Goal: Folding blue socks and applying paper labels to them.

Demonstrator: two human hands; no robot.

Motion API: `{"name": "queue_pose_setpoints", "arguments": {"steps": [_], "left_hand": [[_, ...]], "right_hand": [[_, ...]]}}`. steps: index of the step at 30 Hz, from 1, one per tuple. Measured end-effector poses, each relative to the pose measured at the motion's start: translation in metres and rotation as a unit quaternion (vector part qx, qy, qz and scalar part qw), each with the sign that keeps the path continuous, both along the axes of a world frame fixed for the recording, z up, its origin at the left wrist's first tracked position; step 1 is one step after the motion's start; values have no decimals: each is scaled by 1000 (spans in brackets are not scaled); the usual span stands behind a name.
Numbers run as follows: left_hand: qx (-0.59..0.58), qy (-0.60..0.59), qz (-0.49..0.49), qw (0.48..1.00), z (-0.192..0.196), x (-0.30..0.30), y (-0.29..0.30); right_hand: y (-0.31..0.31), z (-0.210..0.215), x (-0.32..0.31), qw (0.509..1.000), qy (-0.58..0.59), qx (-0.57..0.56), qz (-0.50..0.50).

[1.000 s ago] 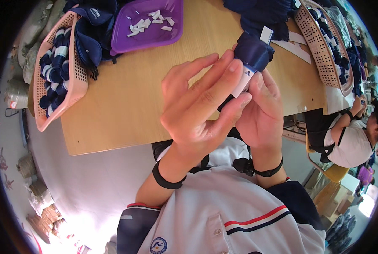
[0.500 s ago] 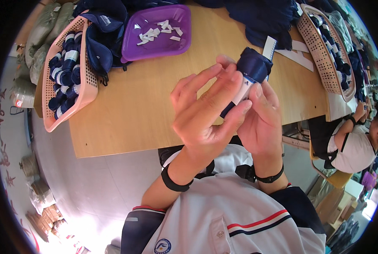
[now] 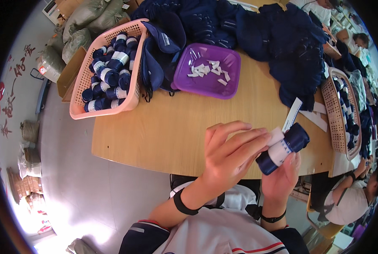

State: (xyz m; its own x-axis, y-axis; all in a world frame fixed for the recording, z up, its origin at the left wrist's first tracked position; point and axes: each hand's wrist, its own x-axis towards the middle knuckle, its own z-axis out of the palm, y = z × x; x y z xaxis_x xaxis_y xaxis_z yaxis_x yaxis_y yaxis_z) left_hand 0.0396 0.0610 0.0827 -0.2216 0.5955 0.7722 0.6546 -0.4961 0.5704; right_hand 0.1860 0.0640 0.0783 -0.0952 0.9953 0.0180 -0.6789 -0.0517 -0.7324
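Note:
A rolled navy cloth (image 3: 297, 136) with a white paper band (image 3: 279, 153) around its middle is tilted above the table's front right part. My right hand (image 3: 282, 180) grips it from below, thumb against the band. My left hand (image 3: 235, 148) is closed at the roll's upper left side, its fingertips on a whitish flap (image 3: 275, 136); whether the flap is the band's end or a separate piece I cannot tell. Just behind the roll a white paper strip (image 3: 292, 114) with blue print sticks out.
A pink basket (image 3: 134, 95) of banded navy rolls stands at the left, a similar basket (image 3: 339, 114) at the right. Between them are a purple tray (image 3: 184, 76) with white slips, navy caps (image 3: 159, 40) and piled navy cloth (image 3: 290, 51). A person (image 3: 350, 203) sits at the right.
The view has shifted, so more of the table's far side shows. My left fingers have moved off the band's front to the flap; the band now faces up, more exposed.

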Motion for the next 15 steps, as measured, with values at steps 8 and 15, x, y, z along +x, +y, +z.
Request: {"name": "queue_pose_setpoints", "arguments": {"steps": [8, 15], "left_hand": [[-68, 16, -26, 997, 8, -20, -6], [-211, 7, -126, 969, 19, -38, -5]], "right_hand": [[8, -6, -1, 987, -119, 109, -3], [6, 0, 12, 956, -198, 175, 130]]}}
